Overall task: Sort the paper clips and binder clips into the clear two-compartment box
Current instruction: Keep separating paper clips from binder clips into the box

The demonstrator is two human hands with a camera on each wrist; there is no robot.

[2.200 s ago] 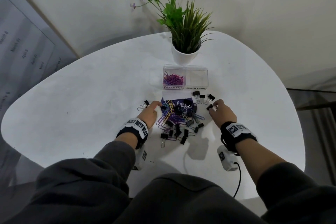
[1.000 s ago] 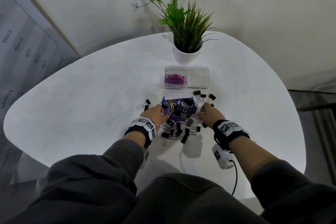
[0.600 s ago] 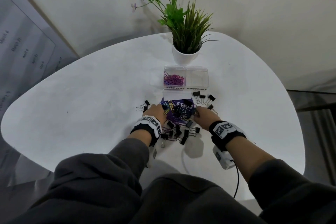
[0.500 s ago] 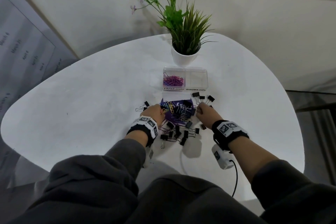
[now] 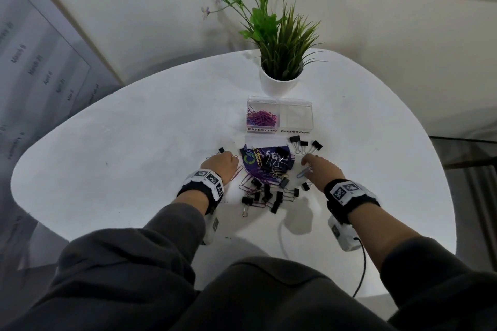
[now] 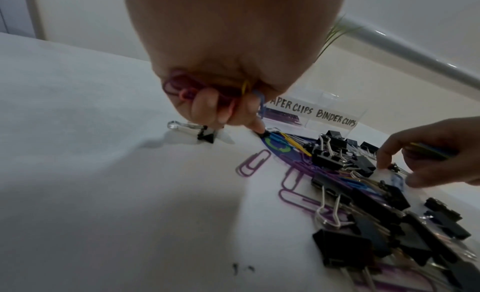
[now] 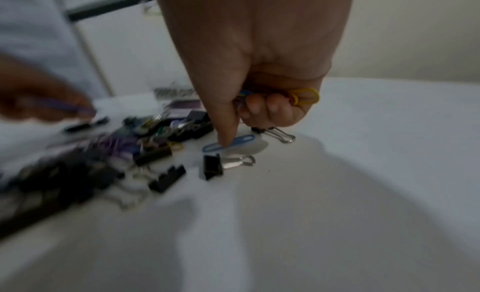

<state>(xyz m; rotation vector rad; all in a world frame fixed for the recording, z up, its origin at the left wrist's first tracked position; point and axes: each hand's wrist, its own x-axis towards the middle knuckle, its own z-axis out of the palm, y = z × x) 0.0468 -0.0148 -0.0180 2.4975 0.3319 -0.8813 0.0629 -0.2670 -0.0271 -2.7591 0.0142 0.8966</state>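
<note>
A mixed pile of black binder clips (image 5: 271,191) and coloured paper clips (image 5: 254,158) lies on the white table (image 5: 134,142) over a purple card. Behind it stands the clear box (image 5: 279,118), purple paper clips (image 5: 261,118) in its left compartment, the right one looking empty. My left hand (image 5: 223,166) (image 6: 228,103) grips a bunch of paper clips at the pile's left edge. My right hand (image 5: 320,169) (image 7: 259,109) holds several paper clips in curled fingers, and one finger presses a blue paper clip (image 7: 230,145) on the table.
A potted plant (image 5: 279,78) in a white pot stands right behind the box. Three binder clips (image 5: 305,144) lie between the box and my right hand, one more (image 5: 221,150) by the left hand. A cable (image 5: 360,271) hangs off the near table edge.
The right hand reached into the pile, then drew back to the right, dragging a blue paper clip out. The left hand stayed at the pile's left edge, shifting slightly.
</note>
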